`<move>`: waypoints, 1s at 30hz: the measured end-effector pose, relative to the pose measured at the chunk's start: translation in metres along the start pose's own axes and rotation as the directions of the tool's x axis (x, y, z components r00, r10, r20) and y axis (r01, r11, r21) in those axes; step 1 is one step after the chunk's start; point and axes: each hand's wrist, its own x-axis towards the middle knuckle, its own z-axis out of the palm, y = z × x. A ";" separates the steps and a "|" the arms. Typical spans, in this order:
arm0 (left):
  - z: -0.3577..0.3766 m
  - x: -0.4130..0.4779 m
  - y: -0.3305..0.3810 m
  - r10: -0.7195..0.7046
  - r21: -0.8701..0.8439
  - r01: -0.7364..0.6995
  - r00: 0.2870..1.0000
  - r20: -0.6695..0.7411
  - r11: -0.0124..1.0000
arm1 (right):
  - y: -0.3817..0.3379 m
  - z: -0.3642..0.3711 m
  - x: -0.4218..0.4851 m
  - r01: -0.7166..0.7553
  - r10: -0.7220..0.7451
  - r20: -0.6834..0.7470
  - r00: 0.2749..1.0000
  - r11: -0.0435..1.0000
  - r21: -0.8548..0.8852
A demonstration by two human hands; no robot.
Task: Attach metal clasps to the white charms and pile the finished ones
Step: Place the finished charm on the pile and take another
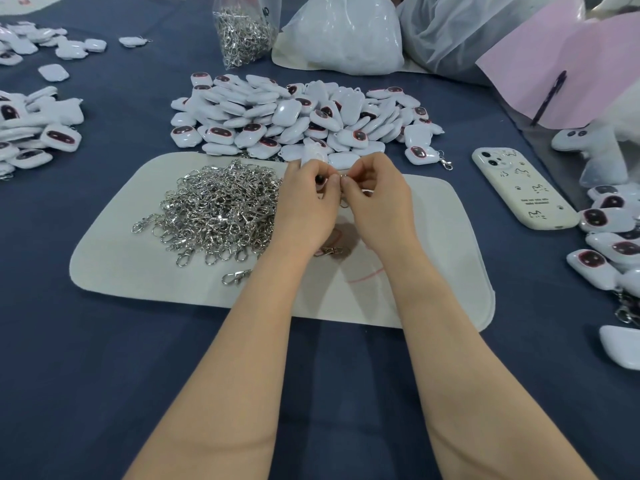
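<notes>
Fingers (333, 183) meeting on metal clasp (343, 177), white charm (313, 154) atop left hand (304, 202)

I saw white charms (294, 112) with dark red ovals, shiny silver clasps (221, 209), a cream mat (433, 271), a dark blue cloth (104, 358) and pink paper (571, 64).

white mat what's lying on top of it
A heap of metal clasps lies on the white mat, with a stray clasp nearer. The left hand and right hand hide the patch under them.

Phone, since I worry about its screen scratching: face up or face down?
Face down: the phone shows its camera lenses and decorated case back.
</notes>
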 end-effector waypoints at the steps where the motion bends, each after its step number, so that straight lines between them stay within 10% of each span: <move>1: 0.000 0.000 0.000 0.003 0.000 -0.003 1.000 -0.005 1.000 | 0.000 0.000 0.000 0.010 -0.010 -0.004 1.000 1.000 -0.007; 30: 0.002 0.000 -0.003 0.037 0.040 -0.035 0.996 -0.075 0.999 | -0.001 0.002 -0.003 0.056 -0.056 -0.055 0.997 0.998 -0.004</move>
